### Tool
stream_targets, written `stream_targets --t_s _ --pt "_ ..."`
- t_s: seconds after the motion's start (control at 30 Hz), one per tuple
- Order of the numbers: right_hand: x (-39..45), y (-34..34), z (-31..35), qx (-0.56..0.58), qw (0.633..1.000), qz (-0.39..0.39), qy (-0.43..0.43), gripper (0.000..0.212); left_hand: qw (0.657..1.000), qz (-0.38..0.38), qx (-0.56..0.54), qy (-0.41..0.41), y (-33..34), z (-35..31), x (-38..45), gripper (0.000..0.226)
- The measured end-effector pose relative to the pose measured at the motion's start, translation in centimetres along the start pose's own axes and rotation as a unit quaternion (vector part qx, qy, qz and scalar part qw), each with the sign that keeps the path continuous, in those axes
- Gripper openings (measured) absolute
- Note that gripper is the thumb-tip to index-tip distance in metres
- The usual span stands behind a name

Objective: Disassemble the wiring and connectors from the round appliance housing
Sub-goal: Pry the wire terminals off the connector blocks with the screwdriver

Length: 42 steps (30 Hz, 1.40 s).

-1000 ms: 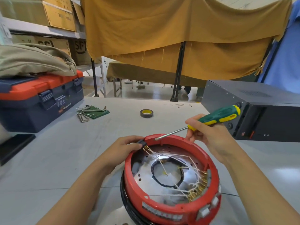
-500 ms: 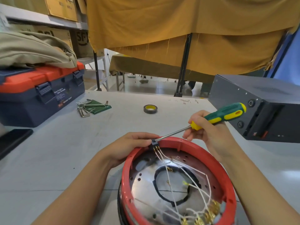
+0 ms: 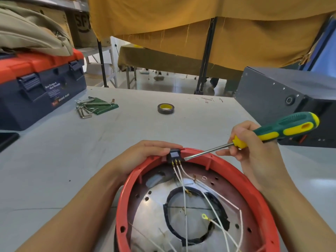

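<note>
A round red housing (image 3: 252,190) with a shiny metal inside sits at the near edge of the table. A black connector block (image 3: 175,155) with three brass pins sits at its far rim, and white wires (image 3: 185,197) run from it across the inside. My left hand (image 3: 143,157) grips the far rim and presses on the block from outside. My right hand (image 3: 254,157) holds a green and yellow screwdriver (image 3: 283,129), with the blade tip touching the block's right side.
A blue and red toolbox (image 3: 41,88) stands at the back left, with hex keys on a green pouch (image 3: 96,106) beside it. A roll of black tape (image 3: 165,108) lies mid-table. A dark metal box (image 3: 283,99) stands at the right. Yellow cloth hangs behind.
The view has come closer to the housing's far rim. The screwdriver tip has moved down to the right side of the connector block, and my left hand's fingers have closed over the block.
</note>
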State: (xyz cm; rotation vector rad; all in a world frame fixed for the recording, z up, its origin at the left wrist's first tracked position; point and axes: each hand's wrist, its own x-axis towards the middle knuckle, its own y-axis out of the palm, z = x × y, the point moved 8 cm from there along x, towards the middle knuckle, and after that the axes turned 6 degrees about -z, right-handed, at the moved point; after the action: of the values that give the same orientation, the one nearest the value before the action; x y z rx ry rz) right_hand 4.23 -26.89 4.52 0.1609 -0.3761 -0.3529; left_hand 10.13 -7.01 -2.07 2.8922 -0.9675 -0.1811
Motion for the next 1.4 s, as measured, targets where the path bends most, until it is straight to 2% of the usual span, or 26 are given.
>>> stream_targets --t_s 0.1,0.27,0.97,1.4 --pt "-0.1 0.2 0.2 -0.014 1.0 0.01 -0.01 0.026 1.0 -0.005 0.008 0.002 0.1 -0.2 -0.2 0.035" --pt "-0.2 0.3 0.3 -0.009 1.0 0.017 -0.011 0.026 0.999 -0.013 -0.031 -0.012 0.6 -0.4 -0.4 0.04" --pt "-0.2 0.7 0.2 0.014 0.999 0.048 -0.013 0.028 0.999 -0.019 -0.024 -0.019 0.8 -0.4 -0.6 0.042" --pt "1.5 0.5 -2.1 0.075 0.995 0.012 0.07 0.023 1.0 -0.025 -0.012 -0.006 0.6 -0.6 -0.5 0.041"
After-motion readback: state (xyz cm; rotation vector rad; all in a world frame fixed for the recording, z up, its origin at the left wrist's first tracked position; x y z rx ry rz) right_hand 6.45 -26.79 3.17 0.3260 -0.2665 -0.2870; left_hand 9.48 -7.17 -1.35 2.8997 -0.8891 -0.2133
